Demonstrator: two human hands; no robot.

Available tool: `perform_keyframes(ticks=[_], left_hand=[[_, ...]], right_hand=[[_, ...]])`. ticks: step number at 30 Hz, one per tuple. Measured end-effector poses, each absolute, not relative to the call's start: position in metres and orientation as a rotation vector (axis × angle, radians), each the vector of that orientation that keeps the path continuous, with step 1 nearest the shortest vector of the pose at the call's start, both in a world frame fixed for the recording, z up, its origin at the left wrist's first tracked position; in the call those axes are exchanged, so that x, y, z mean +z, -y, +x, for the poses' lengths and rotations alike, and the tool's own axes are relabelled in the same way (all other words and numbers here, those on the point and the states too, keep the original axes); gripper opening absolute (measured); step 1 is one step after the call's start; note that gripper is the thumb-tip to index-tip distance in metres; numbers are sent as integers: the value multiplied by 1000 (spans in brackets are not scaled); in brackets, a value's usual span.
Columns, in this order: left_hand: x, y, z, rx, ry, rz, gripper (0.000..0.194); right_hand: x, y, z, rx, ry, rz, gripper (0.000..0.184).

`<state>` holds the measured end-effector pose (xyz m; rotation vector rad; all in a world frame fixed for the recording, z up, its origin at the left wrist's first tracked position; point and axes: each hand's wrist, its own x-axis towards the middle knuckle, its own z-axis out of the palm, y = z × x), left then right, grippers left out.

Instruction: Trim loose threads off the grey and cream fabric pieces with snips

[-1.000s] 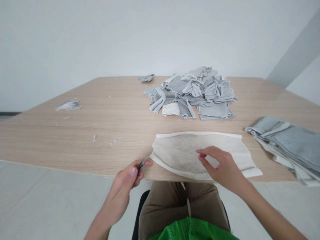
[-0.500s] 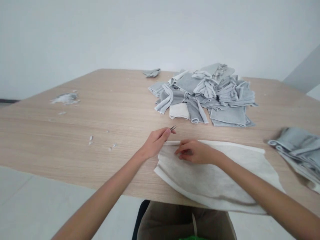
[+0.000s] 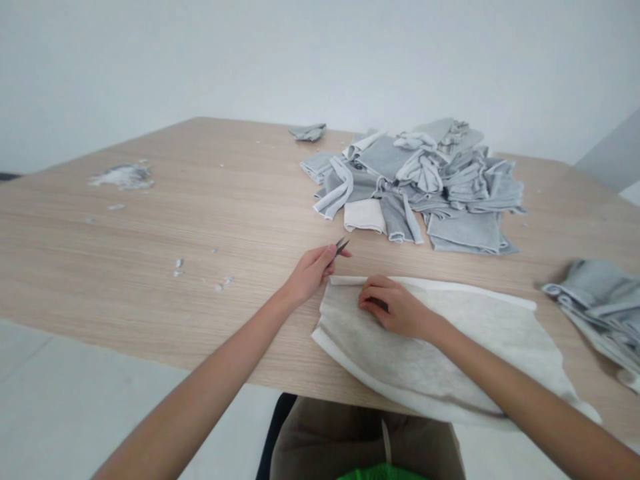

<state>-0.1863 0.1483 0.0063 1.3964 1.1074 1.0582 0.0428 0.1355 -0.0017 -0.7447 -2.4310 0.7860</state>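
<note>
Likely a textile workroom: wood-grain table (image 3: 240, 213), big heap of grey cloth pieces (image 3: 400, 180), pale scraps (image 3: 125, 177), small snips (image 3: 341, 247), plain white wall (image 3: 250, 60), pale floor (image 3: 75, 400).

A pale, off-white cloth (image 3: 475, 327) is spread nearly flat along the near edge of the table (image 3: 260, 220), lightly rippled, its long sides bordered by whiter bands. Beyond its far left corner, a pair of small snips (image 3: 341, 248) is held, the handles hidden, the dark pointed blades parted and aimed away, slightly rightward.
</note>
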Motion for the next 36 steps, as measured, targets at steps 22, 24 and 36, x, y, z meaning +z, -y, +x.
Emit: perform_keyframes(ticks=[22, 24, 36], left_hand=[[-3, -151, -184, 1102, -1087, 1573, 68], [-3, -150, -184, 1106, -1089, 1616, 66], [-15, -154, -177, 1188, -1055, 1880, 40]], right_hand=[[86, -152, 29, 742, 1980, -1056, 31], [92, -152, 19, 712, 2016, -1023, 28], [115, -174, -120, 674, 2302, -642, 11]])
